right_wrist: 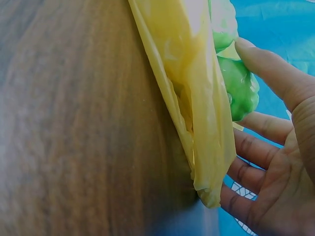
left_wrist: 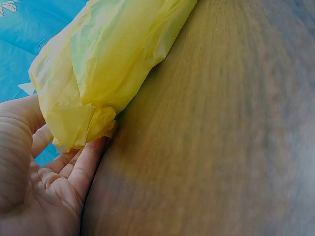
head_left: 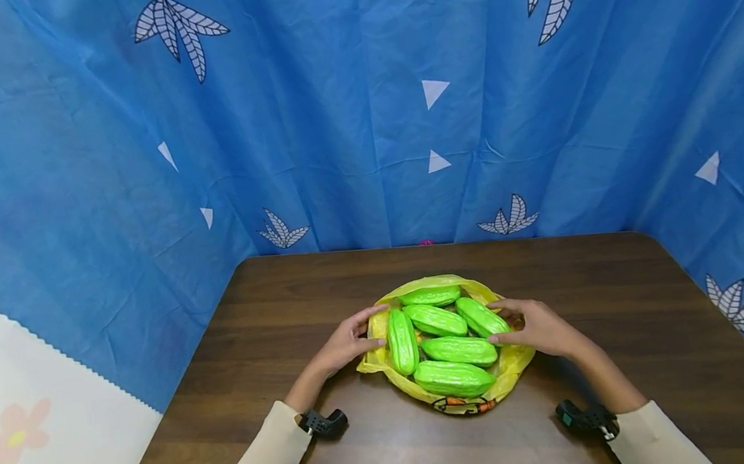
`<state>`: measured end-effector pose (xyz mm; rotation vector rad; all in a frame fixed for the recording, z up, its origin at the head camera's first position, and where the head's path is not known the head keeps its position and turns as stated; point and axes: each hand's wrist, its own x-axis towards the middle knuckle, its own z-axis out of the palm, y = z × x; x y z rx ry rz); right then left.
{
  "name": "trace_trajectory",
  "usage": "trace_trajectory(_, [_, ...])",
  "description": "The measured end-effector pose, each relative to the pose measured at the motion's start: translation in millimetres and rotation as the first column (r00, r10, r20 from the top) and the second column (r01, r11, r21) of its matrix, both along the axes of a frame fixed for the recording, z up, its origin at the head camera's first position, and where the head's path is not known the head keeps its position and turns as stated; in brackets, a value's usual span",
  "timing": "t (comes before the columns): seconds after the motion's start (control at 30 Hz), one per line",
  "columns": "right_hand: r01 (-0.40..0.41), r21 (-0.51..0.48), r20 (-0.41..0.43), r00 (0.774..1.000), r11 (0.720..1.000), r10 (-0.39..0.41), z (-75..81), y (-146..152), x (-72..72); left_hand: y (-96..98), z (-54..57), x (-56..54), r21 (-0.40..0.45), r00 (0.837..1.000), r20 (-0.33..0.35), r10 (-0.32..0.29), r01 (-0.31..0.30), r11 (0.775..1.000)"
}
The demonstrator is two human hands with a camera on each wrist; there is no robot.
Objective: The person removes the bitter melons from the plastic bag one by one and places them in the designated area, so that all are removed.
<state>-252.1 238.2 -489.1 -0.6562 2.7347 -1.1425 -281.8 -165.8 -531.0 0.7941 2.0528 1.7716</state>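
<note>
A yellow plastic bag (head_left: 510,369) lies on the table with its mouth spread wide. Inside it are several bright green, ridged gourds (head_left: 457,378) that look like shiny models. At the bag's left rim is my left hand (head_left: 343,345), thumb on the near side and fingers reaching the far side; in the left wrist view its straight fingers lie behind the yellow plastic. My right hand (head_left: 537,326) rests at the right rim, fingers spread. Its thumb touches a green gourd (right_wrist: 238,88) in the right wrist view, while the other fingers extend behind the bag.
The dark wooden table (head_left: 270,296) extends around the bag on all sides. A blue curtain (head_left: 332,115) with white leaf prints hangs behind and beside it. On the left is a white cloth (head_left: 34,388) with a flower print. Both wrists wear black camera straps (head_left: 324,423).
</note>
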Motion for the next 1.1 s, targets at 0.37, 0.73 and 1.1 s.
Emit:
trace_trajectory(0.37, [-0.023, 0.004, 0.001, 1.0, 1.0, 0.023, 4.3, 0.7, -1.3, -1.1, 0.8, -3.5, 0.004, 1.0, 0.012, 0.011, -0.011, 1.0])
trace_trajectory(0.73, [-0.052, -0.005, 0.003, 0.999, 0.999, 0.052, 7.0, 1.7, 0.8, -2.6, -2.3, -1.3, 0.024, 1.0, 0.027, 0.006, -0.007, 1.0])
trace_trajectory(1.1, [-0.028, -0.019, -0.013, 1.0, 0.999, 0.028, 6.3, 4.4, 1.7, -1.2, -2.6, 0.5, 0.006, 1.0, 0.026, 0.005, -0.005, 1.0])
